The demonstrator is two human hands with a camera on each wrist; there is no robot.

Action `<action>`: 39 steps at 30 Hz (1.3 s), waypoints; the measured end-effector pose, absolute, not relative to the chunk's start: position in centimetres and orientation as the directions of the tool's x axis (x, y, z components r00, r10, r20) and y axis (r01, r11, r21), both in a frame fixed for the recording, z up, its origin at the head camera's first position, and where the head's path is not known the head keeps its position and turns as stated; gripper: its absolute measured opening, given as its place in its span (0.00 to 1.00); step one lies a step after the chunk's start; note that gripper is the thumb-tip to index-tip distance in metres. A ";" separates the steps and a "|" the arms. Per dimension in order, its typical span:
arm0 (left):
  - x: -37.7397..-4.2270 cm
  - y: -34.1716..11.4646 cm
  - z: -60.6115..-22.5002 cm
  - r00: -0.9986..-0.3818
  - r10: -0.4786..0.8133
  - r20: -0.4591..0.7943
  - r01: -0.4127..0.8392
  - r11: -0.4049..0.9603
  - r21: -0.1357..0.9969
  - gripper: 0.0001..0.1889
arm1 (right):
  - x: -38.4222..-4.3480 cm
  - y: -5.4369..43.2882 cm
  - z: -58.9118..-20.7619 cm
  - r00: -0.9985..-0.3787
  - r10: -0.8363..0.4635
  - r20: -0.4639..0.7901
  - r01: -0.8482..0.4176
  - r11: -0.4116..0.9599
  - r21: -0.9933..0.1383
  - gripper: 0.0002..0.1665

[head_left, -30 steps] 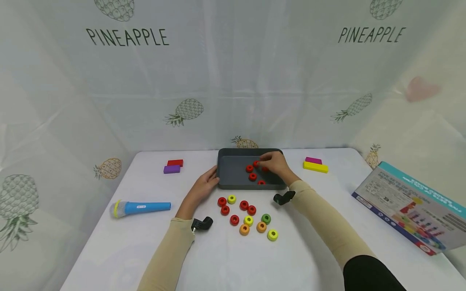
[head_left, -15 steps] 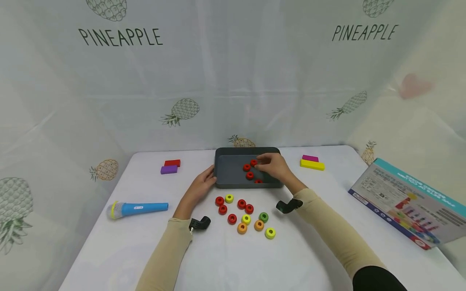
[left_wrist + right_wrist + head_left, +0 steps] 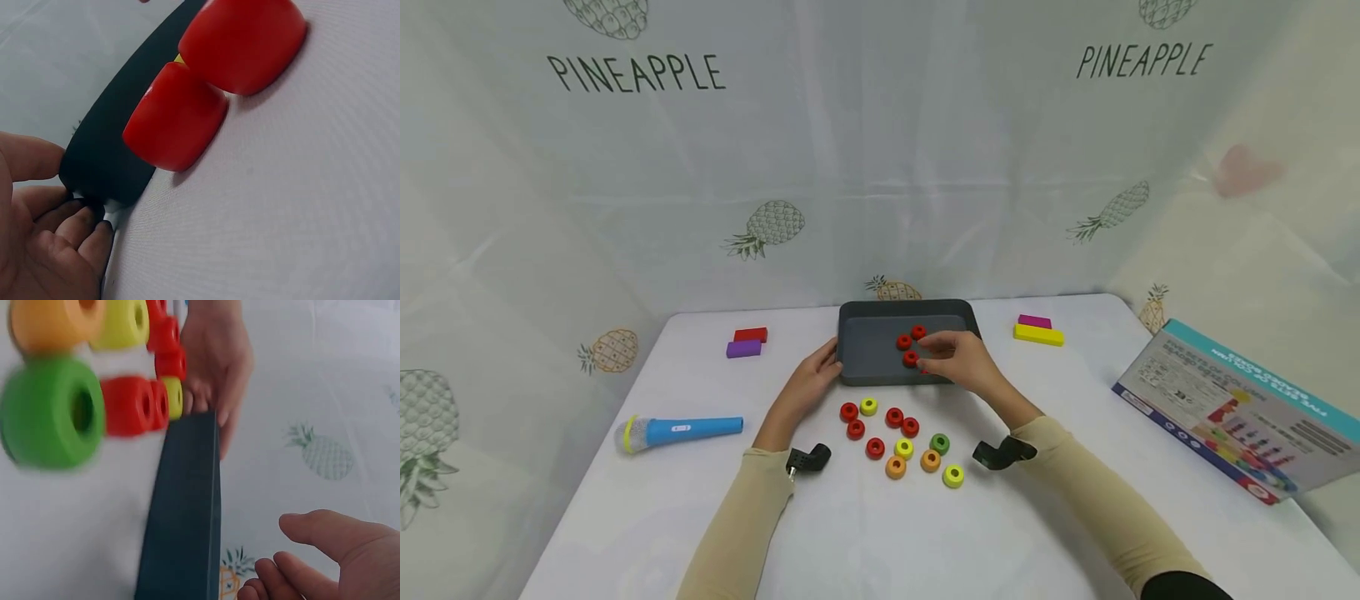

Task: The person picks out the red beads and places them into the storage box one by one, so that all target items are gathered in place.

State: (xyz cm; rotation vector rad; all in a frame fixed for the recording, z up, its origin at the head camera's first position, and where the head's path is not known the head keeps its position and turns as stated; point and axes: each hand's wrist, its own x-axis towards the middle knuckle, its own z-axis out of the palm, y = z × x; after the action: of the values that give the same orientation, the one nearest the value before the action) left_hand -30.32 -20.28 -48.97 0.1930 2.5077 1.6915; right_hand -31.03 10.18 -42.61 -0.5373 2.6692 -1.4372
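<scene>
My left hand (image 3: 808, 379) holds the left end of a dark grey tray (image 3: 872, 350), its thumb and curled fingers at the corner in the left wrist view. Several red beads (image 3: 911, 358) with holes lie in the right half of the tray. Over them is my right hand (image 3: 962, 360), fingertips close to the beads near the tray's front; thumb and fingers (image 3: 312, 525) stand apart with nothing between them in the right wrist view. This hand hides part of the tray's right side. In front of the tray lie more red beads (image 3: 875, 448), with yellow, orange and green beads (image 3: 939, 443).
A toy microphone (image 3: 685, 431) lies at the left. Red and purple blocks (image 3: 744, 349) sit at the back left, magenta and yellow blocks (image 3: 1038, 335) at the back right. A printed box (image 3: 1232, 417) leans at the right table edge. Pineapple-printed cloth hangs behind.
My right hand has come away from a red bead at the tray's back and moved toward the front, its fingers spreading. My left hand stays at the tray. The head view has shifted slightly.
</scene>
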 end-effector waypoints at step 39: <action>-30.4 -20.2 -49.2 -0.985 0.172 -0.003 0.057 0.340 0.939 0.32 | -24.9 9.3 -48.1 -0.888 -0.460 0.028 -0.311 0.554 -0.772 0.16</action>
State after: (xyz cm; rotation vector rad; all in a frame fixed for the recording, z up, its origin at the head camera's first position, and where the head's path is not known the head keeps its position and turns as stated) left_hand -30.41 -20.16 -49.16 0.2129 2.4875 1.7359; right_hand -24.93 9.30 -48.07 -0.6540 2.6099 -1.2437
